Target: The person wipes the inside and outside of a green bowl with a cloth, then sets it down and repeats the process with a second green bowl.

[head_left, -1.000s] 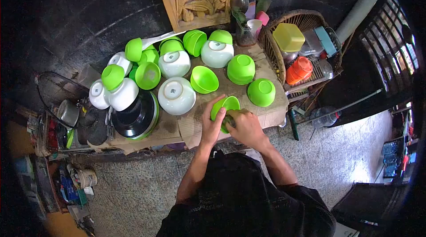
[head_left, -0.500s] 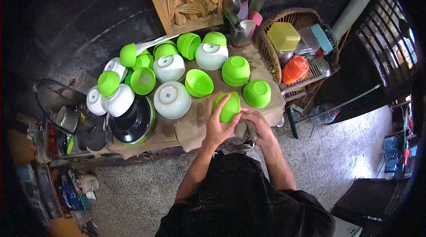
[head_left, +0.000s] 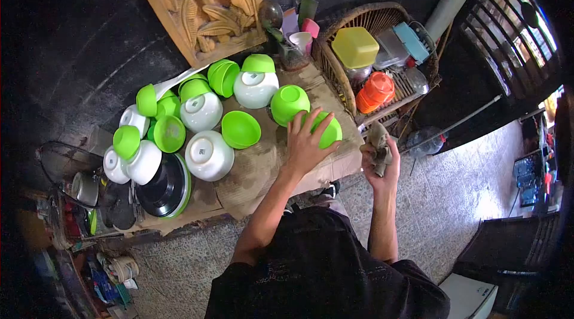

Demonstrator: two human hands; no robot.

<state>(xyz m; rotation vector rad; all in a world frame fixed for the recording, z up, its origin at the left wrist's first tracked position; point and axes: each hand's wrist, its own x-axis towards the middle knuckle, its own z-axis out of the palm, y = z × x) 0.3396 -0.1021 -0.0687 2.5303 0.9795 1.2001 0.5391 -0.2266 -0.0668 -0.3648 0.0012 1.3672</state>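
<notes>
My left hand (head_left: 306, 144) curves its fingers over a green bowl (head_left: 329, 131) at the right side of the cardboard-covered table. Part of that bowl is hidden under the hand. Just behind it is an upside-down green bowl (head_left: 290, 102). Off the table's right edge, my right hand (head_left: 384, 166) grips a crumpled greyish-brown cloth (head_left: 378, 148). Another green bowl (head_left: 241, 129) lies tilted left of my left hand, near an upturned white bowl (head_left: 209, 156).
More green and white bowls cluster at the left, beside a round black lid (head_left: 160, 186). A wicker basket (head_left: 332, 56) with plastic containers and orange cups (head_left: 376, 92) stands at the back right. A carved wooden panel (head_left: 206, 8) leans against the wall.
My left hand has carried the green bowl from in front of me to the table's right side, over the upturned bowl there. My right hand has left the bowl and moved right with the cloth.
</notes>
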